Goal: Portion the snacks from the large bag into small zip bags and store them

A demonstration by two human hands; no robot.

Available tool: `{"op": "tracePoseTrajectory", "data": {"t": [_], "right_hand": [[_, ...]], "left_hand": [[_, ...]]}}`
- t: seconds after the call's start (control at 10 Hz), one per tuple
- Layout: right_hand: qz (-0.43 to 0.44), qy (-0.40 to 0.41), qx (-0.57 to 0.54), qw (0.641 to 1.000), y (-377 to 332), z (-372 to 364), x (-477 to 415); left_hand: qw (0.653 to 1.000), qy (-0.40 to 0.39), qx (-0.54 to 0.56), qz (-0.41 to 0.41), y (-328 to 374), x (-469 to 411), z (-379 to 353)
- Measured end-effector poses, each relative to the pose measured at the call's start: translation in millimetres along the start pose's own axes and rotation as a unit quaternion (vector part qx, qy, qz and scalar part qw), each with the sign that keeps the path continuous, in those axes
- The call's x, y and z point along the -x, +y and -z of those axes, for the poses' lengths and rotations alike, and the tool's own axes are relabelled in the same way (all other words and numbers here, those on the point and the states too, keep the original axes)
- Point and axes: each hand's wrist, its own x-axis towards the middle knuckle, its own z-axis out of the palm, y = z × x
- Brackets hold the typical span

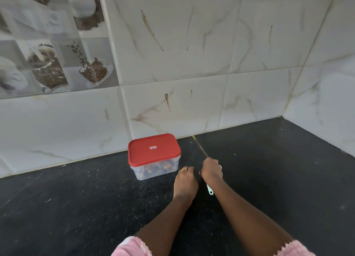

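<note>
pink sleeves frame the arms, the right hand curls round a pale-handled tool, probably for scooping, the left hand curls downward, grip unclear, with the closed snack box just beyond its fingers.

- I am seeing through one head-worn wide-angle camera, looking forward and down onto the tabletop.
- It is facing the tiled wall, sitting near the left hand and right hand.
</note>
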Motion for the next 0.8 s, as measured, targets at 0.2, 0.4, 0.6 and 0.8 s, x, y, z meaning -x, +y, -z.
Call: {"op": "tracePoseTrajectory", "data": {"t": [0.2,0.4,0.6,0.8], "right_hand": [[0.083,-0.010,0.039,0.996,-41,1,-51],[0.120,-0.018,0.056,0.991,-62,-17,-80],[0.109,-0.053,0.039,0.992,-58,-31,-85],[0.079,-0.051,-0.027,0.995,-41,-17,-80]], "left_hand": [[0.996,-0.004,0.057,0.071,-13,-33,0],[0.991,0.000,0.098,0.094,-15,-46,-16],[0.992,-0.003,0.083,0.095,-20,-47,-20],[0.994,-0.004,0.072,0.086,-4,-40,-11]]}}
